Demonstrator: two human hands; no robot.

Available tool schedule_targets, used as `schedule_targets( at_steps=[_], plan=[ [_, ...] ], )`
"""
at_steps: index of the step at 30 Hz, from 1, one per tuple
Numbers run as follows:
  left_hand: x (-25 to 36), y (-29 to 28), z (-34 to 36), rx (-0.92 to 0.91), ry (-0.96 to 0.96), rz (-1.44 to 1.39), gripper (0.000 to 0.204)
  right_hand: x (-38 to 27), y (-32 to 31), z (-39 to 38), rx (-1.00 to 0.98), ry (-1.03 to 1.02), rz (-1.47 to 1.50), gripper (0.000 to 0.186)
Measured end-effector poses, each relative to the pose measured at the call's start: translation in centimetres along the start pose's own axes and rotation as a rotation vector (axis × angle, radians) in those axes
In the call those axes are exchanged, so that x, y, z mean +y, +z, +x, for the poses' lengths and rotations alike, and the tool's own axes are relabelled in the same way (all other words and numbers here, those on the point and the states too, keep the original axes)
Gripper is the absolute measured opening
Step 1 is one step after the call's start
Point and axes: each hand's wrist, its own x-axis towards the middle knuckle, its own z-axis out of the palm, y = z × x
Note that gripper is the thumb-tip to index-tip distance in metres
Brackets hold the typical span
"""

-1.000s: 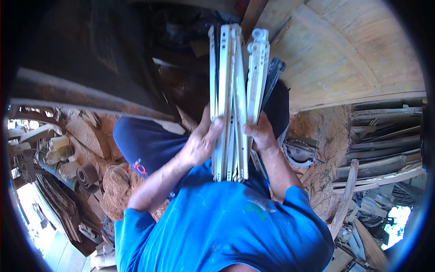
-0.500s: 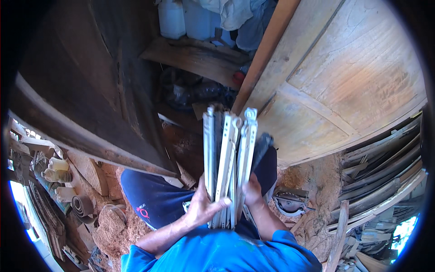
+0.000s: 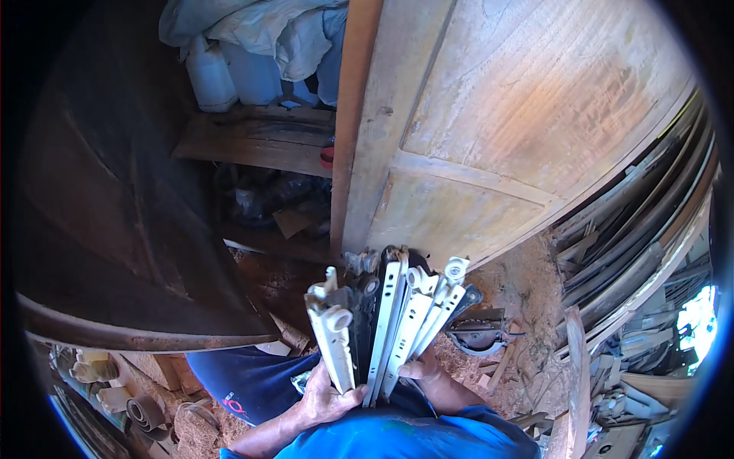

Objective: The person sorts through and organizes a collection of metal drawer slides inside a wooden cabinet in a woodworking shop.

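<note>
A bundle of white and dark metal drawer slides [image 3: 401, 329] stands upright close to my body, with small rollers and rows of holes along them. My left hand [image 3: 327, 399] is wrapped round the left side of the bundle, thumb across a white slide [image 3: 331, 344] that leans outward. On the other side my right hand [image 3: 430, 376] grips the bundle, its thumb in front of the white slides and its other fingers hidden behind. The upper ends fan apart at the top. My shirt partly hides the lower ends.
Ahead, a cabinet stands open between a dark door [image 3: 115, 229] and a pale panelled door [image 3: 489, 115]. Its shelf [image 3: 260, 138] bears white jugs [image 3: 210, 76] and cloth. A circular saw [image 3: 478, 336] lies on the sawdust-covered floor at right, near stacked planks [image 3: 627, 252].
My view has tilted up and turned right. The bundle now sits lower in the picture, and the slides' tops have spread apart. Both hands still hold it.
</note>
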Motion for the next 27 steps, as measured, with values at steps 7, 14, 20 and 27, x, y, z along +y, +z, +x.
schedule_targets(
  at_steps=[7, 14, 20, 27],
  plan=[
    [-1.2, -0.1, -0.2, 0.074, -0.201, -0.192, 0.065, 1.1, -0.5, -0.5, 0.093, 0.079, 0.143, 0.083],
    [-0.3, -0.5, 0.7, 0.083, -0.269, -0.339, 0.063, 1.3, -1.1, 0.6, 0.077, 0.135, 0.228, 0.08],
    [-2.0, -2.1, 0.3, 0.114, -0.302, -0.423, 0.047, 1.1, -0.5, 1.7, 0.127, 0.097, 0.258, 0.071],
    [-2.3, -3.6, 1.0, 0.128, -0.409, -0.584, 0.056, 1.8, -2.1, 2.1, 0.144, 0.192, 0.39, 0.058]
  ],
)
